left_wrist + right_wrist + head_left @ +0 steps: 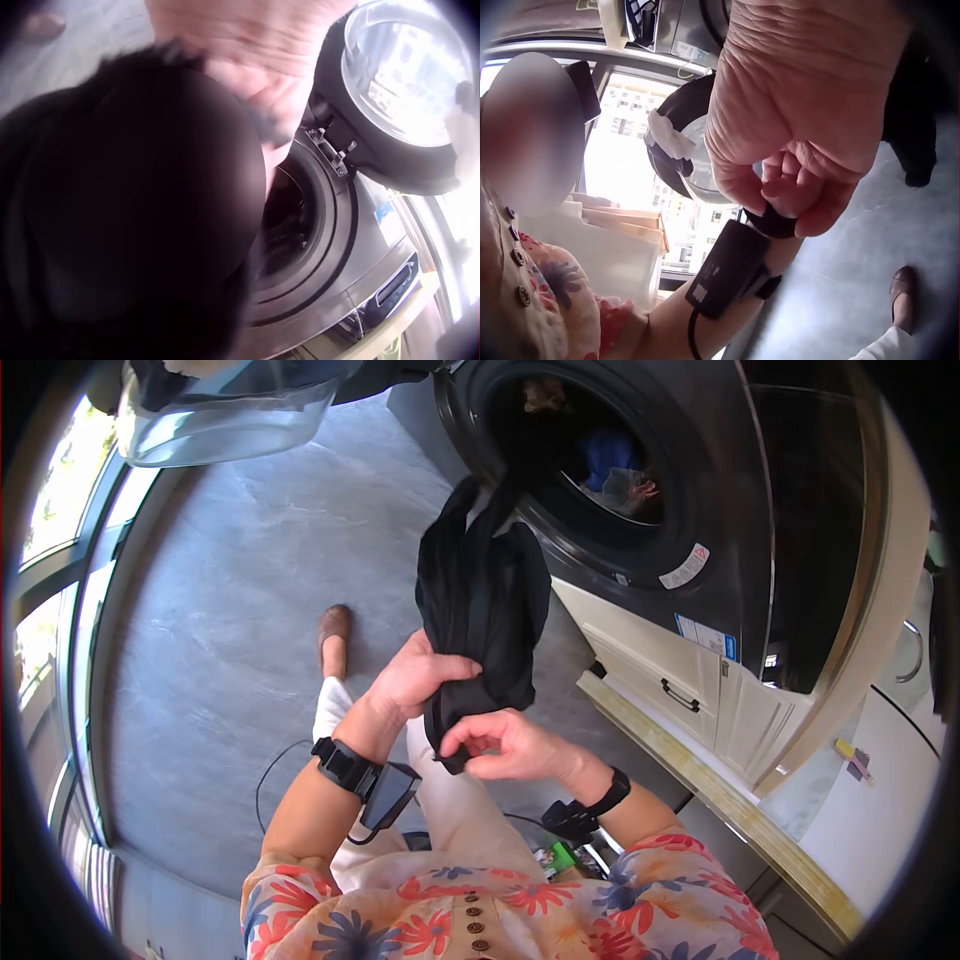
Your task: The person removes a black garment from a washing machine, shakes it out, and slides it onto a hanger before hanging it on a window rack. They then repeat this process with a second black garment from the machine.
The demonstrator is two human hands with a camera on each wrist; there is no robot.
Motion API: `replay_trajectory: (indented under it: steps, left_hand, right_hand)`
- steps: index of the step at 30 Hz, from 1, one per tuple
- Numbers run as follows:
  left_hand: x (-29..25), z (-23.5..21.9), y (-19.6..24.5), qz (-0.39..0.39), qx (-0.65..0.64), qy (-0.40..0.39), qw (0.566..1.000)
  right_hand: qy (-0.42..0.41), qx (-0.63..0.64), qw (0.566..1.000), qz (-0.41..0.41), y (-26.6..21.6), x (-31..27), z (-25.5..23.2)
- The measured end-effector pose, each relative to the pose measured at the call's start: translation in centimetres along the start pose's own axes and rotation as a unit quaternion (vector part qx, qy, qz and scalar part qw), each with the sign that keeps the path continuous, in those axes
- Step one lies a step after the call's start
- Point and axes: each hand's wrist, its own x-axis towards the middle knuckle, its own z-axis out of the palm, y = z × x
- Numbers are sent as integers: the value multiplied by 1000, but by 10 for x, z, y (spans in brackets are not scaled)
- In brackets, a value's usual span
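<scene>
A black cloth garment [485,600] hangs in front of me in the head view, its far end reaching toward the washer's opening. My left hand [425,672] grips it from the left side, thumb lying over the fabric. Nearer my body, my right hand [515,745] pinches the lower edge of the garment. The right wrist view shows the right hand [802,127] from close up, with a bit of black fabric [772,223] between thumb and fingers. Dark shapes fill much of the left wrist view and hide most of the left hand's [255,45] fingers.
A dark front-loading washing machine [725,500] stands at the right, with blue and other laundry [610,460] inside. Its round glass door [235,425] is swung open at upper left. A white cloth [669,135] lies over the door rim. White cabinet drawers [650,670] sit below the machine.
</scene>
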Motion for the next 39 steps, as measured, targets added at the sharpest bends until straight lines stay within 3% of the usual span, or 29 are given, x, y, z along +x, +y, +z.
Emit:
replay_trajectory:
  steps: [1,3,5,6,7,8,9,11,13,14,15,17,19,20,21,23,24,25,27,28,29,30,31,33,34,35,36,37,39]
  left_hand:
    - [-13,5,0,-1,6,6,1000]
    - [-43,17,-2,-5,-24,-42,999]
    - [-75,35,1,-17,-7,-35,999]
    - [-91,47,3,-17,-1,-31,999]
    - [-103,58,3,-11,8,-29,999]
    - [-113,65,-3,32,19,-63,997]
    - [-122,70,-8,39,25,-59,997]
    - [-140,76,-17,-48,22,-75,996]
    - [-159,84,-28,-25,24,-49,998]
    - [-169,83,-37,32,23,12,999]
    - [-178,83,-45,88,19,72,993]
    - [-191,83,-48,129,22,61,990]
    - [-204,74,-54,121,30,96,988]
    - [-203,56,-63,98,121,116,981]
    - [-210,65,-61,110,124,112,980]
    - [-226,90,-54,172,289,199,921]
    - [-236,108,-46,193,231,130,945]
    - [-236,113,-42,198,233,133,943]
    - [-240,115,-37,231,-26,-70,970]
    - [-253,121,-39,232,-25,-68,970]
    - [-269,129,-40,347,112,-45,930]
    - [-282,130,-40,449,244,-22,859]
    - [-287,121,-41,449,241,-23,860]
    - [-293,92,-40,289,-15,-67,955]
    - [-301,80,-39,295,-16,-67,953]
    - [-316,66,-37,388,120,-64,911]
    - [-329,52,-38,469,252,-58,844]
    - [-341,38,-39,470,250,-58,844]
    - [-361,17,-42,491,224,10,842]
  right_hand:
    - [-25,50,998,34,-4,-10,-2]
    - [4,85,988,131,11,-33,-17]
    - [131,-125,982,59,55,-49,-36]
    - [127,-122,983,52,66,-49,-38]
    - [159,141,977,38,70,-47,-41]
    - [174,392,903,25,70,-46,-44]
    - [164,390,906,22,53,-49,-33]
    - [140,369,912,-108,7,-55,-5]
    - [66,411,904,-97,-13,-54,-13]
    - [6,450,890,-76,-23,-59,-17]
    - [-3,444,893,-80,-39,-71,-13]
    - [121,181,951,-219,-85,-103,4]
    - [135,145,944,-265,-111,-131,11]
    - [155,116,933,-303,-122,-144,18]
    - [149,107,933,-311,-134,-156,32]
    - [170,-156,913,-336,-155,-178,66]
    - [141,-252,904,-315,-159,-182,86]
    - [76,-307,876,-364,-157,-179,107]
    - [-9,-451,796,-405,-147,-174,147]
    - [-32,-502,783,-366,-142,-177,164]
    - [-55,-551,767,-324,-136,-180,180]
    - [-58,-520,790,-320,-135,-183,190]
    - [-48,-500,810,-302,-137,-188,193]
    - [74,-337,916,-205,-142,-201,200]
    - [104,-302,917,-240,-144,-202,196]
    - [134,-264,916,-273,-146,-201,194]
    - [160,-284,908,-262,-149,-202,189]
    - [186,-304,900,-250,-154,-202,186]
    - [269,-563,765,-157,-164,-208,183]
